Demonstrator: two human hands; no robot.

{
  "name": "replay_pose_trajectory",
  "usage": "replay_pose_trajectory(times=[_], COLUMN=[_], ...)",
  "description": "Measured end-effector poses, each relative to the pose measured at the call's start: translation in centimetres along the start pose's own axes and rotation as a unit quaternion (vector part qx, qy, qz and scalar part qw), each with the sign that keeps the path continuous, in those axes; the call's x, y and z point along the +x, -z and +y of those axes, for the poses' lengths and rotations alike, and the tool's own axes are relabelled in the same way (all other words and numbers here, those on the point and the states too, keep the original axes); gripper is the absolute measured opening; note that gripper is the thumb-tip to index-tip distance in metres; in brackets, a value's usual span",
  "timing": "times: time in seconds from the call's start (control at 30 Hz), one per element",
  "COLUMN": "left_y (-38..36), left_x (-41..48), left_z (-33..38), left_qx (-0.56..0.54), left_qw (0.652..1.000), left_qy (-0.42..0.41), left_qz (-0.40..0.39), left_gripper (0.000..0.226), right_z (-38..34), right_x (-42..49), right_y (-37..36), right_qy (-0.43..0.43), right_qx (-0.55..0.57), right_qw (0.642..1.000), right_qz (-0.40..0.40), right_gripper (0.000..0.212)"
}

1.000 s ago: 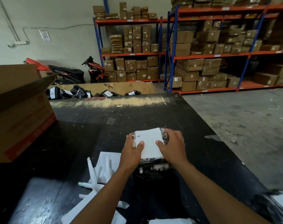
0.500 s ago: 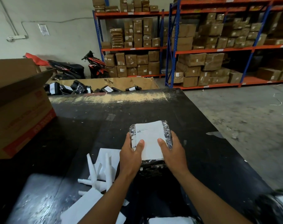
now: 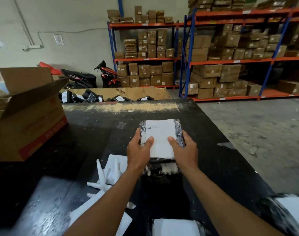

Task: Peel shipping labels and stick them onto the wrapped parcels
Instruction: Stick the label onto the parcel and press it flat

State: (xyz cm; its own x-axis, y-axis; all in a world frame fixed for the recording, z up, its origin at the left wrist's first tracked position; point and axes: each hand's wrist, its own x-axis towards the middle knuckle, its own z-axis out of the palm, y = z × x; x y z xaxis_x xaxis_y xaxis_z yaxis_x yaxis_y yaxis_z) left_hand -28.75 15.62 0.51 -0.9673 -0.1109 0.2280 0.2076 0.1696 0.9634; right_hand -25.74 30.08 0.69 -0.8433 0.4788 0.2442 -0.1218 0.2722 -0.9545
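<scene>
A parcel wrapped in black plastic [image 3: 179,133] is held above the black table [image 3: 87,137], its top covered by a white shipping label [image 3: 159,133]. My left hand [image 3: 138,150] grips its left side, thumb lying on the label. My right hand [image 3: 184,150] grips the right side, thumb on the label too. Another wrapped parcel [image 3: 160,169] lies on the table just under the held one. White peeled backing strips [image 3: 109,174] lie to the left of my left forearm.
An open cardboard box [image 3: 29,120] stands at the table's left. Beyond the far edge, a low carton [image 3: 142,92] holds several labelled black parcels. More labelled parcels lie at the bottom edge [image 3: 176,227] and bottom right [image 3: 285,213]. Shelving with boxes and motorbikes stand behind.
Both hands have lifted the labelled parcel up and slightly away from me. The fingers have slid from the top of the label to the parcel's sides.
</scene>
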Motion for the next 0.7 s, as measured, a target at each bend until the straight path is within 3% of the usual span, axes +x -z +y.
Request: replay_pose_trajectory(times=[0.23, 0.4, 0.57, 0.7], left_y=[0.6, 1.4, 2.3, 3.6], left_x=[-0.4, -2.5, -6.9, -10.9], left_z=[3.6, 4.1, 5.4, 6.8], left_qx=[0.018, 0.02, 0.009, 0.012], left_qw=[0.997, 0.995, 0.994, 0.995], left_qy=[0.069, 0.096, 0.106, 0.098], left_qz=[0.021, 0.03, 0.021, -0.002], left_gripper=[0.055, 0.017, 0.02, 0.009], right_z=[-1.9, -2.8, -4.2, -5.2], right_x=[0.7, -0.9, -4.5, -9.0], right_y=[0.5, 1.7, 4.1, 6.5], right_qy=[-0.068, -0.09, -0.091, -0.096], right_qx=[-0.013, -0.023, -0.018, -0.011], right_qw=[0.998, 0.995, 0.995, 0.995], right_qz=[-0.011, -0.035, -0.038, -0.024], right_gripper=[0.011, 0.015, 0.017, 0.014])
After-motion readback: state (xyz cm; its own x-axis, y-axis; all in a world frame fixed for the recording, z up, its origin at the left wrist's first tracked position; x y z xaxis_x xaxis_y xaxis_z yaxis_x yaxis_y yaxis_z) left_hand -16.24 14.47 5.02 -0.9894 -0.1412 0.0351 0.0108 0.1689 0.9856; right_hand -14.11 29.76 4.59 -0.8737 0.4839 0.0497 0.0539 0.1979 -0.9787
